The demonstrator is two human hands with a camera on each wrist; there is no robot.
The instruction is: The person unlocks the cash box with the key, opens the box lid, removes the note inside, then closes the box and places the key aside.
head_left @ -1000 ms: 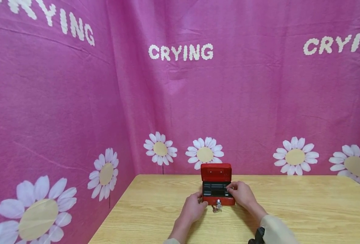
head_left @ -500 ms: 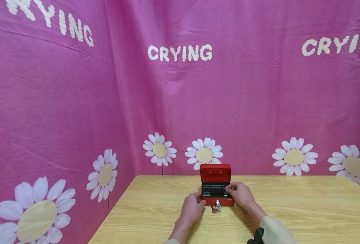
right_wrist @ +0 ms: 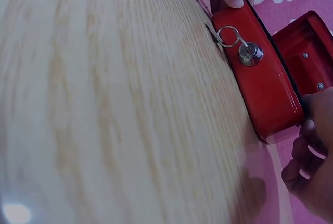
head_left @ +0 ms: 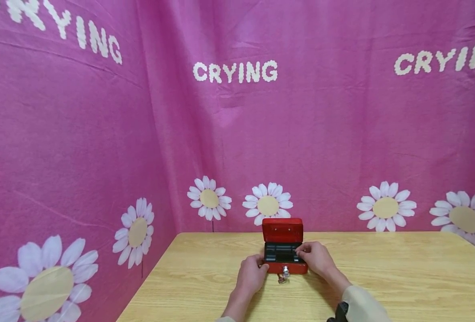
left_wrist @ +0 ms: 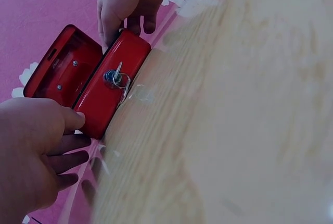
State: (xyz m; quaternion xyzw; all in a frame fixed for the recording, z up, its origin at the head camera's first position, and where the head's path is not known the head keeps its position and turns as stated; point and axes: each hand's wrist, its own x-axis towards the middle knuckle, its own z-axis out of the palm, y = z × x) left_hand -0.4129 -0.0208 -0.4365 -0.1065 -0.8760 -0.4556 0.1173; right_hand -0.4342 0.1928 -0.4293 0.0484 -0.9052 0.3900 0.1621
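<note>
A red cash box (head_left: 285,267) stands on the table with its lid (head_left: 282,230) raised and a black tray (head_left: 279,247) inside. Keys on a ring (right_wrist: 227,36) hang from the lock (right_wrist: 251,53) at the box's front. My left hand (head_left: 251,273) grips the left end of the box, thumb on the front corner and fingers along the side. At the other end, my right hand (head_left: 318,258) reaches over the rim, thumb and forefinger close together at the tray's right compartment. The wrist views hide those fingertips behind the box wall, so I cannot tell what they pinch.
The wood-grain table (head_left: 382,273) extends to both sides of the box. Behind it hangs a pink cloth (head_left: 321,134) printed with daisies and lettering, and it also covers the left side. A black strap (head_left: 339,311) sits at the right sleeve.
The whole head view has shifted slightly. The right fingertips have moved slightly within the tray's right end; the left hand keeps its hold on the box.
</note>
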